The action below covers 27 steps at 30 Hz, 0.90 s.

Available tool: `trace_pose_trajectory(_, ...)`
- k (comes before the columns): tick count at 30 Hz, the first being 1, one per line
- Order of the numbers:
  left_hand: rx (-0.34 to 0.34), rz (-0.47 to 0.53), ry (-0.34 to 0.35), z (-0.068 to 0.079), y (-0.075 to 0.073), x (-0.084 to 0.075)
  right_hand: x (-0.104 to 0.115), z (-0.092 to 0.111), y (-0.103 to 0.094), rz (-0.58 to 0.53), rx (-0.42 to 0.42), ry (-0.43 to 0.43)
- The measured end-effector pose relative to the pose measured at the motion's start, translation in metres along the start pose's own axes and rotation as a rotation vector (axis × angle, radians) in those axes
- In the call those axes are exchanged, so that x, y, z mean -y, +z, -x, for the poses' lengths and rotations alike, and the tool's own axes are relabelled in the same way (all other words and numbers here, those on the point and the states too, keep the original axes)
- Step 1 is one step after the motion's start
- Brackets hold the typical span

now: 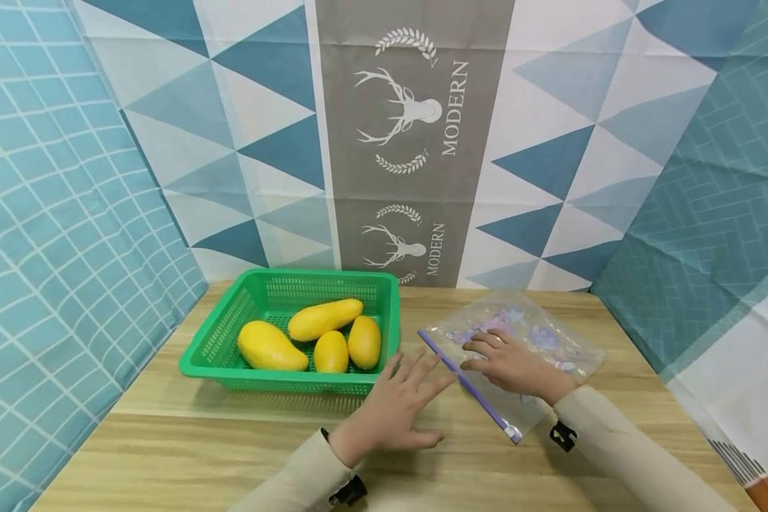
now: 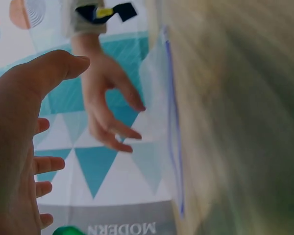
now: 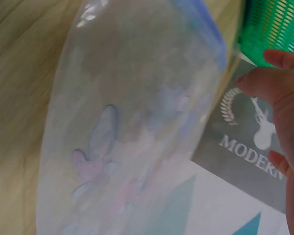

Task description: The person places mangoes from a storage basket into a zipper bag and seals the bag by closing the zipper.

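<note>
A clear zip bag (image 1: 526, 345) printed with butterfly shapes lies flat on the table, its purple zipper edge (image 1: 470, 388) towards the left. My right hand (image 1: 515, 363) is over the bag with loosely bent fingers and nothing in them; in the right wrist view the bag (image 3: 122, 147) shows beside the hand (image 3: 289, 107). Spread wide, the fingers of my left hand (image 1: 393, 409) are near the front right corner of a green basket (image 1: 281, 379), left of the zipper. The left palm (image 2: 12, 147) holds nothing. Several yellow mangoes (image 1: 325, 318) lie in the basket.
The wooden table (image 1: 185, 441) meets a patterned cloth backdrop (image 1: 416, 142) just behind the basket and bag. Tiled-pattern cloth (image 1: 57, 213) hangs on the left, and a teal cloth (image 1: 723, 213) on the right.
</note>
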<state>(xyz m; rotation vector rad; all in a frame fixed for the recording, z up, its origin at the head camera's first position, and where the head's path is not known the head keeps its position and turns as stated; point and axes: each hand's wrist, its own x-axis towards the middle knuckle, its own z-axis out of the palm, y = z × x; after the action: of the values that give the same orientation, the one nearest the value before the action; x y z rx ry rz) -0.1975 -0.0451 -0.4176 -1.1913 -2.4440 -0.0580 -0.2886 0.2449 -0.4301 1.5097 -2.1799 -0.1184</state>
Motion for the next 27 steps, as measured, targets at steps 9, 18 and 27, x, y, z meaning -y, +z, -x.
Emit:
trace_pose_trajectory(9, 0.109, 0.002, 0.071, -0.002, 0.019, -0.009, -0.007, -0.005, 0.017, -0.023, -0.001, -0.070)
trace_pose_trajectory(18, 0.187, -0.003, 0.070, -0.007, 0.029, -0.014, -0.004, -0.010, 0.026, -0.026, 0.026, -0.097)
trace_pose_trajectory(27, 0.243, -0.035, 0.051, -0.014, 0.038, -0.014, 0.000, -0.014, 0.031, 0.025, 0.056, -0.103)
